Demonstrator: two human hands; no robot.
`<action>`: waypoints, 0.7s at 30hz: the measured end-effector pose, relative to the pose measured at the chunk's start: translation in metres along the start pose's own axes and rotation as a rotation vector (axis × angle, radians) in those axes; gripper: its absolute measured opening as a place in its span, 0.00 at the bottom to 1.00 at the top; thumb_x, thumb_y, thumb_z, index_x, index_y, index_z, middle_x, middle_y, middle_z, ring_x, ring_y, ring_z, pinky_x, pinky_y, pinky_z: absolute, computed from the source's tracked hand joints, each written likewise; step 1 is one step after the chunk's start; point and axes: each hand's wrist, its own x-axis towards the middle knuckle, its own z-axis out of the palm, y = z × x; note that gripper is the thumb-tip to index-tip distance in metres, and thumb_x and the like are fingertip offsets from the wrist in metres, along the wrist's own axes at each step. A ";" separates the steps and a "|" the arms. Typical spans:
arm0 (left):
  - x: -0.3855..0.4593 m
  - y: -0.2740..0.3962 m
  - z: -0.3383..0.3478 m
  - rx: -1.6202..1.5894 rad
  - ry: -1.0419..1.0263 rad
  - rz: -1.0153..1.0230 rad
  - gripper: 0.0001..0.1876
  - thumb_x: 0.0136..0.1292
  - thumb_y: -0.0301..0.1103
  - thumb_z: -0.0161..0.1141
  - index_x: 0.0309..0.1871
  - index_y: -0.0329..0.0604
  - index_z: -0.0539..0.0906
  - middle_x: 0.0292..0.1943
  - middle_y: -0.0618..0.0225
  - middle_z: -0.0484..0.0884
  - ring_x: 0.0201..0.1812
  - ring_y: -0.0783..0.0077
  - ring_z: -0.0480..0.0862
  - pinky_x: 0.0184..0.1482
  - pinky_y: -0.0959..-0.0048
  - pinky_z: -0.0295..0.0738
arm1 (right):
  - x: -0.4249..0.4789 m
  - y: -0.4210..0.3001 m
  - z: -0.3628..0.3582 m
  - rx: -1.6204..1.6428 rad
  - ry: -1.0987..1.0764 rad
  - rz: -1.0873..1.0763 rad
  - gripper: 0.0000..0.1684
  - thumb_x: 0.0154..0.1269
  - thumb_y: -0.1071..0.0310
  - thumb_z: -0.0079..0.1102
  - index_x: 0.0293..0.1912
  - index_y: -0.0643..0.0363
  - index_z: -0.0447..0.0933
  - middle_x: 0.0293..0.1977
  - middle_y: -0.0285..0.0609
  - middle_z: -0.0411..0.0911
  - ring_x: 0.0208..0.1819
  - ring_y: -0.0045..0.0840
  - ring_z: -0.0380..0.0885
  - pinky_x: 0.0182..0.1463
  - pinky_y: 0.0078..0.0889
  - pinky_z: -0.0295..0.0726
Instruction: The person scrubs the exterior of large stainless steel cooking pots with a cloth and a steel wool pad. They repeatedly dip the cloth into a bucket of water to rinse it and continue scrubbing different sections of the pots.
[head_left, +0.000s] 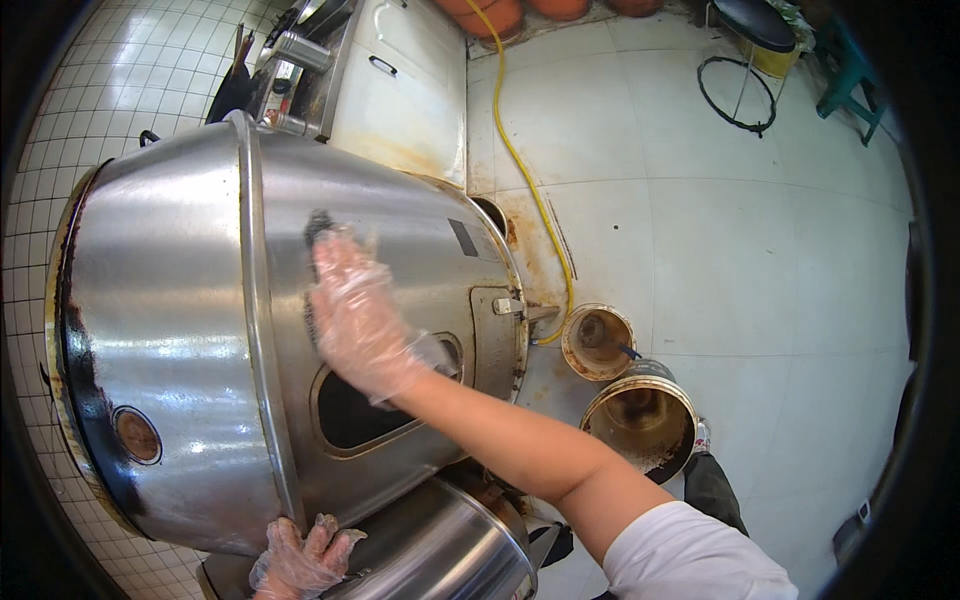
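Note:
A large stainless-steel barrel roasting oven (172, 262) fills the left half of the view, girded by a raised metal band (259, 300). My right hand (352, 315), in a clear plastic glove, presses a dark scouring pad (319, 223) against the steel wall above a dark oval window (352, 420). Most of the pad is hidden under the hand. Lower down, my left hand (306, 556), also gloved, rests by the oven's near side at the band. Its fingers are spread and nothing shows in them.
A second steel cylinder (450, 551) stands close at the bottom. Two dirty buckets, a small one (624, 319) and a larger one (679, 397), sit beside the oven. A yellow hose (517, 154) crosses the tiled floor. A round stool (754, 24) stands far right.

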 end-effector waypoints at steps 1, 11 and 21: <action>-0.001 0.000 0.005 0.005 0.038 0.001 0.49 0.54 0.38 0.59 0.79 0.60 0.47 0.75 0.49 0.51 0.47 0.32 0.70 0.40 0.37 0.64 | 0.003 -0.010 0.001 -0.005 0.005 -0.041 0.27 0.72 0.67 0.45 0.64 0.76 0.66 0.63 0.69 0.67 0.69 0.59 0.61 0.75 0.53 0.55; 0.028 0.000 -0.018 -0.010 0.163 0.004 0.09 0.60 0.36 0.61 0.40 0.53 0.73 0.36 0.64 0.73 0.30 0.53 0.68 0.26 0.58 0.57 | -0.028 0.061 0.011 -0.378 -0.002 0.214 0.27 0.75 0.62 0.39 0.62 0.75 0.69 0.63 0.67 0.69 0.68 0.51 0.66 0.78 0.56 0.50; 0.009 -0.001 -0.003 -0.037 0.130 0.002 0.44 0.59 0.35 0.61 0.79 0.61 0.52 0.73 0.55 0.57 0.43 0.40 0.71 0.36 0.49 0.66 | 0.022 -0.003 -0.004 -0.159 -0.322 0.266 0.28 0.75 0.60 0.40 0.61 0.74 0.69 0.63 0.68 0.68 0.68 0.56 0.64 0.75 0.54 0.54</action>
